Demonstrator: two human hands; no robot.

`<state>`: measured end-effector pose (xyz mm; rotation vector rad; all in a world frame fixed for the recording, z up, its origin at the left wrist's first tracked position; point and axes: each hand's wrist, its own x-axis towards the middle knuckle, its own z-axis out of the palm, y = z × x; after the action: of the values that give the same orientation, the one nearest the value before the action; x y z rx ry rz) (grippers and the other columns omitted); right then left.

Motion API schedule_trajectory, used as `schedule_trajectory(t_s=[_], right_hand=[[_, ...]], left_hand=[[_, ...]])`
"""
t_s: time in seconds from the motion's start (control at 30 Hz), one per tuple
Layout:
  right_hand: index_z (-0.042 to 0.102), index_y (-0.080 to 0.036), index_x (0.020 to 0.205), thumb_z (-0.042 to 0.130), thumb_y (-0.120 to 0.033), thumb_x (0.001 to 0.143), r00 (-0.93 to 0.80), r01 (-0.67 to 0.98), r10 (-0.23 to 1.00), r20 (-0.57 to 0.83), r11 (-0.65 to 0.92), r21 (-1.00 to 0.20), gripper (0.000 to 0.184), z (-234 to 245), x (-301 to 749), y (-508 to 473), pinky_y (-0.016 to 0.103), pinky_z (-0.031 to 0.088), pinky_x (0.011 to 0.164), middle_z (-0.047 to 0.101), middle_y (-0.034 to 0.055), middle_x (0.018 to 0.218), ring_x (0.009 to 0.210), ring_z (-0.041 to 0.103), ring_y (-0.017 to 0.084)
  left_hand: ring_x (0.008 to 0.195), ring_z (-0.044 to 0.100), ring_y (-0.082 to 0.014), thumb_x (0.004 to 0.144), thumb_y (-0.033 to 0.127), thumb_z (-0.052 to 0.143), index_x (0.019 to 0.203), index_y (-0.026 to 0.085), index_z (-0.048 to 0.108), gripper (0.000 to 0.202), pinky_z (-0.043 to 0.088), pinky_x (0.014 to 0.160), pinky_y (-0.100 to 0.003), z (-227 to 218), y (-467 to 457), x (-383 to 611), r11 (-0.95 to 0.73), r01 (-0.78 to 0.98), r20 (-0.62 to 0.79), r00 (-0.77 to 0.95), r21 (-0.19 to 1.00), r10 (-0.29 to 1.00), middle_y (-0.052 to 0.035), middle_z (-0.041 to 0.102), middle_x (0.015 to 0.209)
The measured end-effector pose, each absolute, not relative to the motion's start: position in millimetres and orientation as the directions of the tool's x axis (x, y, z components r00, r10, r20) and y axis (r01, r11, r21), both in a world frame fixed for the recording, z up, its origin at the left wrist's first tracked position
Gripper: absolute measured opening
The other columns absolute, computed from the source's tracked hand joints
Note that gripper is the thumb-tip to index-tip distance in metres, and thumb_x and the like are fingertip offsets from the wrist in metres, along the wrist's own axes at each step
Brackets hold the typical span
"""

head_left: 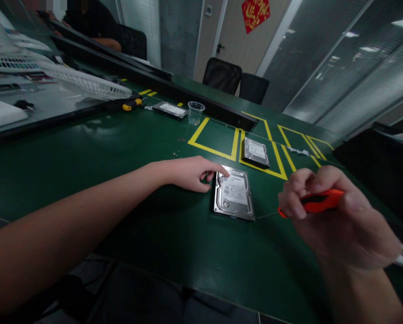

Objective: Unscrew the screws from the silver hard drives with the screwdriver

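Note:
A silver hard drive (234, 193) with a white label lies flat on the green table in front of me. My left hand (196, 173) reaches in from the left; its index fingertip rests on the drive's upper part, and the other fingers are loosely bent with nothing in them. In my right hand (336, 216) is an orange and black screwdriver (323, 201), gripped by its handle. Its thin shaft points left, the tip near the drive's lower right corner; whether it touches I cannot tell. Several tiny screws (176, 154) are scattered beyond my left wrist.
A second hard drive (255, 152) sits within yellow tape lines. Further back are a clear plastic cup (196, 113), another drive (170, 109) and a yellow-black screwdriver (132, 105). White fan grilles (86, 82) lie at left. A person (89, 22) sits across the table.

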<state>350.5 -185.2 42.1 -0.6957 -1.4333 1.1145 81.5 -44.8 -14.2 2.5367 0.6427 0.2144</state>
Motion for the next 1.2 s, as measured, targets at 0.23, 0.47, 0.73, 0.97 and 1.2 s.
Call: schedule_trajectory(t_s=[0.23,0.47,0.73,0.97,1.2], right_hand=[[0.068,-0.026,0.097,0.063,-0.048,0.095,-0.171,-0.207,0.907,0.385,0.349,-0.914,0.022,41.0,349.8,-185.5,0.034,0.026,0.046,0.060,0.0017,0.082,0.046,0.040,0.010],[0.074,-0.025,0.085,0.057,-0.043,0.094,-0.126,-0.155,0.912,0.391,0.372,-0.915,0.027,42.0,351.2,-183.2,0.037,0.036,0.051,0.059,0.0067,0.086,0.057,0.046,0.015],[0.065,-0.028,0.094,0.068,-0.047,0.093,-0.112,-0.200,0.931,0.348,0.322,-0.926,0.018,42.0,347.2,-184.0,0.033,0.027,0.046,0.066,0.0004,0.084,0.044,0.040,0.009],[0.077,-0.025,0.088,0.050,-0.042,0.097,-0.140,-0.172,0.910,0.391,0.367,-0.914,0.034,42.3,351.4,-183.3,0.037,0.033,0.049,0.061,0.0064,0.085,0.052,0.045,0.014],[0.065,-0.027,0.091,0.073,-0.035,0.087,-0.129,-0.174,0.918,0.374,0.350,-0.920,0.012,43.7,349.0,-185.0,0.035,0.034,0.048,0.066,0.0021,0.090,0.052,0.050,0.012]], left_hand=[[0.081,0.059,-0.0151,0.086,0.024,0.063,0.151,0.030,0.053,0.066,0.041,0.074,-0.027,-11.9,-44.8,81.8,-0.746,0.410,0.015,0.872,0.525,0.490,-0.0014,0.065,0.098],[0.082,0.059,-0.0151,0.086,0.024,0.063,0.151,0.030,0.053,0.066,0.041,0.076,-0.027,-11.5,-45.4,81.8,-0.751,0.413,0.012,0.873,0.516,0.488,-0.0016,0.065,0.098],[0.082,0.059,-0.0152,0.087,0.025,0.063,0.152,0.031,0.052,0.066,0.042,0.074,-0.026,-11.6,-44.9,81.3,-0.750,0.421,0.001,0.872,0.510,0.490,-0.0013,0.065,0.099],[0.082,0.059,-0.0155,0.086,0.025,0.063,0.152,0.031,0.052,0.066,0.042,0.075,-0.027,-11.7,-45.5,81.9,-0.743,0.426,-0.004,0.869,0.517,0.495,-0.0015,0.065,0.099],[0.081,0.058,-0.0151,0.087,0.024,0.064,0.151,0.031,0.052,0.066,0.041,0.075,-0.027,-12.3,-45.3,81.9,-0.740,0.422,0.001,0.868,0.523,0.496,-0.0014,0.065,0.099]])
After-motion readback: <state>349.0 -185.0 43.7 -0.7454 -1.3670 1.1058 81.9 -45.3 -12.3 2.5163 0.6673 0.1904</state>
